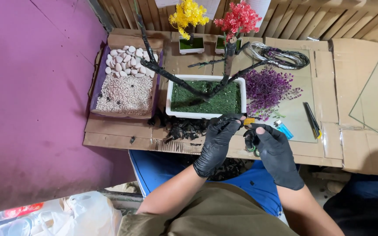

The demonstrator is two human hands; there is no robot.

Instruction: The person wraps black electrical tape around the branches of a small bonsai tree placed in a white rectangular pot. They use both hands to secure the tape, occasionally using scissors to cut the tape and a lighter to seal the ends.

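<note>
Head view: both gloved hands, left (217, 142) and right (274, 150), pinch a small orange piece (249, 121) beside the white tray's (204, 116) front edge.

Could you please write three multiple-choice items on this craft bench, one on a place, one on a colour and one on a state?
1. Where does the box of pebbles and gravel lie?
A. left of the white tray
B. right of the purple sprigs
C. on the glass pane

2. What colour are the gloves on the left hand and right hand?
A. white
B. black
C. yellow

3. How does the dark branch stand in the white tray?
A. lying flat on the bench
B. wrapped in cloth
C. planted in the green filling, bare of flowers

Answers: 1 A, the box sits beside the tray's left wall. 2 B, both gloves are black. 3 C, the branch rises from the green mat without blossoms.
</note>
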